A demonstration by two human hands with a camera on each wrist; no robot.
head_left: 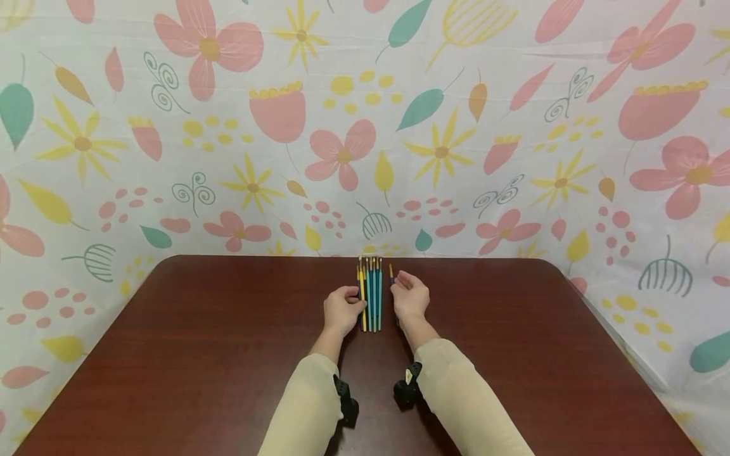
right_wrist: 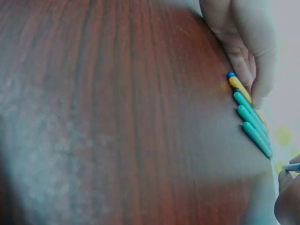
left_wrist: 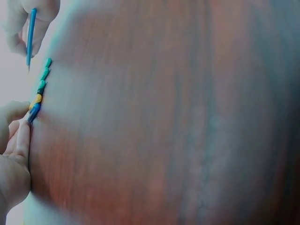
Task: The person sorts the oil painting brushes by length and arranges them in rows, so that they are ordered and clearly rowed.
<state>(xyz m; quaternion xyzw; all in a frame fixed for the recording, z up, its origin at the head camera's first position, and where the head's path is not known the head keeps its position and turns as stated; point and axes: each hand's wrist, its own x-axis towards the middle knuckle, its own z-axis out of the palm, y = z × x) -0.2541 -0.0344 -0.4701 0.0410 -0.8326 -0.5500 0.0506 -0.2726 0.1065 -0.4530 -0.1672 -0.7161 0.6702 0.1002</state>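
Note:
Several slim paintbrushes lie side by side on the table, bristles toward the back: teal paintbrushes [head_left: 374,297] at the right, a yellow paintbrush [head_left: 362,285] and a dark blue paintbrush [left_wrist: 34,112] at the left edge. My left hand [head_left: 341,310] has its curled fingers against that left edge. Its thumb rests by the yellow paintbrush, and the dark blue one sits at the fingers. A little right of the row, my right hand [head_left: 412,299] pinches a separate blue paintbrush [left_wrist: 31,40], bristle end up in the head view; the fingers cover part of its handle.
The dark red-brown wooden table [head_left: 199,354] reaches back to a white cloth [head_left: 353,82] printed with flowers and leaves. Each cream sleeve carries a small black wrist camera [head_left: 406,389] on its inner side.

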